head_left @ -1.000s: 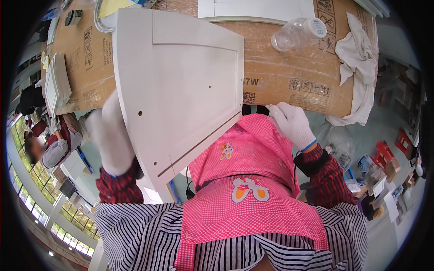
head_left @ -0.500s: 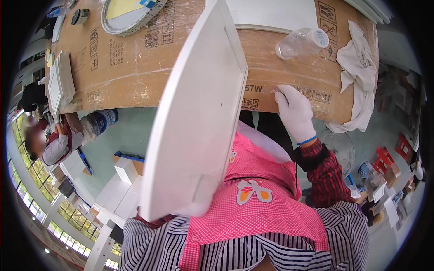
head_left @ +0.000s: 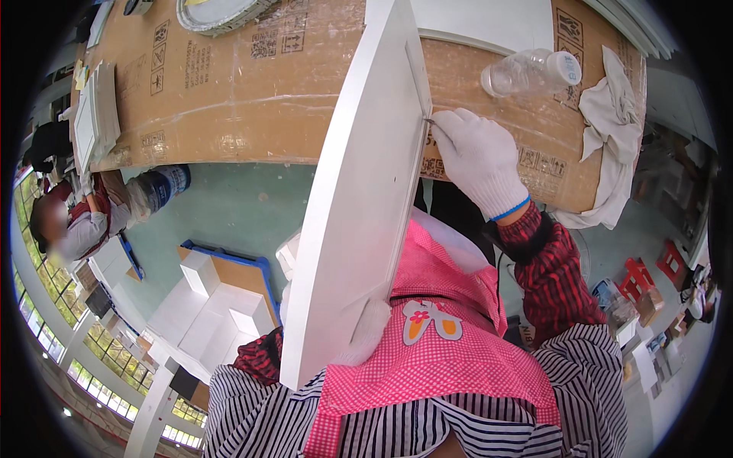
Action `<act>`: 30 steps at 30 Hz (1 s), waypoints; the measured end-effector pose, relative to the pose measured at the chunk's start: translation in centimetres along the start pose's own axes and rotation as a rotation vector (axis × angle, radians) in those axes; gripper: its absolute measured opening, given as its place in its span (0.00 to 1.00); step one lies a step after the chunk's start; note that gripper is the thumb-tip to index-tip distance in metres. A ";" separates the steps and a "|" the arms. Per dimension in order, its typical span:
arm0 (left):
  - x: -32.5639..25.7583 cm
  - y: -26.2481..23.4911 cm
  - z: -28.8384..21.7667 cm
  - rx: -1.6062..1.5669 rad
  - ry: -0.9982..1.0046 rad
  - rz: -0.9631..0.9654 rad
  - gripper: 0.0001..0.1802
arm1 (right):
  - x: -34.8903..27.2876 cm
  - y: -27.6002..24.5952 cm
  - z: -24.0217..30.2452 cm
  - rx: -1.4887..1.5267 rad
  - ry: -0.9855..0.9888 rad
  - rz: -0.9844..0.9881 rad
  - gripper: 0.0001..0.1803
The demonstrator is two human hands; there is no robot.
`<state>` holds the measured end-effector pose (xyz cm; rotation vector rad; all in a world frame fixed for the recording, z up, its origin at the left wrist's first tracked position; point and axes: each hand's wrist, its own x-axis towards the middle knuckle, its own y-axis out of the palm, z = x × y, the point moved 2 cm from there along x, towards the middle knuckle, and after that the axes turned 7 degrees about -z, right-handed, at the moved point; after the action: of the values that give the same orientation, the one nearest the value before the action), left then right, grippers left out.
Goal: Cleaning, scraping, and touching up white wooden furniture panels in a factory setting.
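a white panel (head_left: 365, 191) stands steeply tilted on edge in front of the person, its far end over the bench (head_left: 221, 114) and its near end by the pink apron (head_left: 427, 374); whether it touches the bench i cannot tell. the left hand (head_left: 365, 334), in a white glove, grasps the panel low down at its near end, partly hidden behind it. the right hand (head_left: 481, 162), gloved too, has its fingers pinched on a thin dark piece (head_left: 430, 120), too small to make out, whose tip is at the panel's far right edge.

on the bench, a clear bottle (head_left: 527, 73) lies on its side beyond the right hand, with a crumpled white cloth (head_left: 609, 114) to its right, hanging over the bench's edge. a white board (head_left: 489, 21) lies farther back. at the left end is a stack of panels (head_left: 99, 114), near a co-worker (head_left: 88, 221).
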<state>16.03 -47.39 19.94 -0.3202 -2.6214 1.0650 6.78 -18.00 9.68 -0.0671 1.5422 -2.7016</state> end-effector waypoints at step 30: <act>-0.9 1.8 -0.9 -0.241 -0.491 0.115 0.24 | -2.8 -1.7 0.1 0.389 0.389 0.040 0.14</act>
<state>17.36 -45.79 19.12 -0.2937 -3.2180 0.9586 9.57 -17.06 11.10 0.5177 1.0240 -3.0521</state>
